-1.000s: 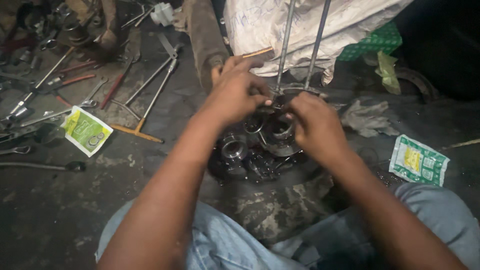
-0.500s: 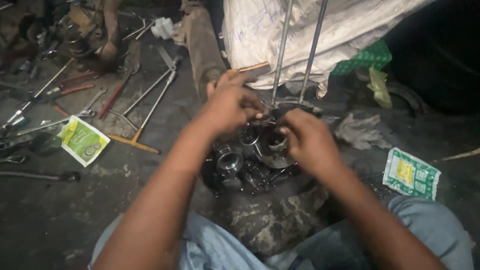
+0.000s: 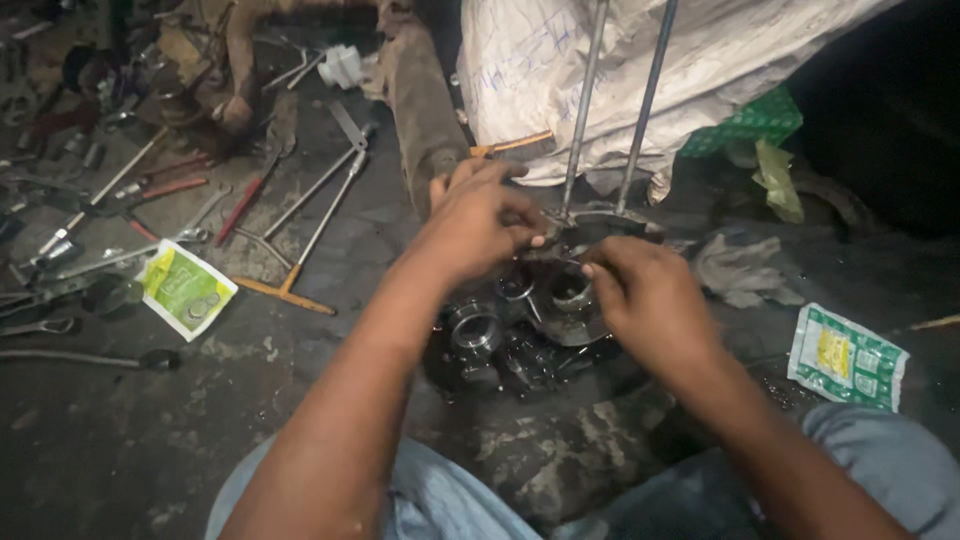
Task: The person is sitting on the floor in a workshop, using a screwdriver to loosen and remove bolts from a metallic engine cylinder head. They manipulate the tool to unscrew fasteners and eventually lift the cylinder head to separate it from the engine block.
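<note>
Engine casing (image 3: pixel 520 335), dark and oily, lies on the grimy floor (image 3: pixel 130 440) between the person's knees, with round bearings showing in its open face. Left hand (image 3: pixel 475 215) pinches a small part at the casing's upper edge, fingers curled closed on it. Right hand (image 3: pixel 645 300) rests on the casing's right side, fingertips bent onto the metal; what it grips, if anything, cannot be told. Two thin metal rods (image 3: pixel 610 110) rise upright from the casing, just behind the hands. Green packet (image 3: pixel 185 290) and long-handled tools (image 3: pixel 310 210) lie well apart at left; another green packet (image 3: pixel 848 357) lies at right.
</note>
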